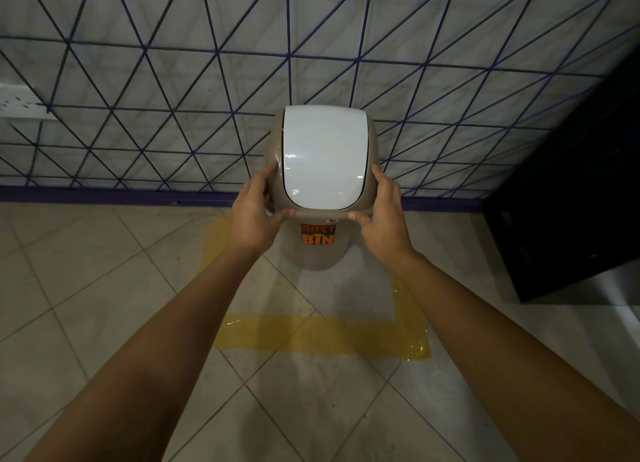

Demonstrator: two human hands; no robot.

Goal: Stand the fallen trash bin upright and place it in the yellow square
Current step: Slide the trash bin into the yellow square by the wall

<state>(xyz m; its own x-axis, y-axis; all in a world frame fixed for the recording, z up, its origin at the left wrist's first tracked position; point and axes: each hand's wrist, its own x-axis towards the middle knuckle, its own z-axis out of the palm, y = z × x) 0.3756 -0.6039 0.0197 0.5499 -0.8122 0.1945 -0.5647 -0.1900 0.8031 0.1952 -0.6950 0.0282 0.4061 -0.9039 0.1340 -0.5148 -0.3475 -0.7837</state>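
Here, both hands clasp the trash bin (320, 253) at its top, in the centre of the frame. The left hand (254, 215) wraps the left side of the beige lid rim, thumb along the front edge; the right hand (384, 215) holds the right side the same way. The white swing flap (323, 156) is shut, so the bin's contents cannot be seen. The bin stands upright, an orange "DUST BIN" label (318, 233) facing the camera just below the rim. Its base sits within the yellow square (311, 333) taped on the tiled floor (86, 288), toward the far side. Behind it rises a wall (173, 80) crossed by blue lines. A dark cabinet (571, 202) fills the right of the frame.
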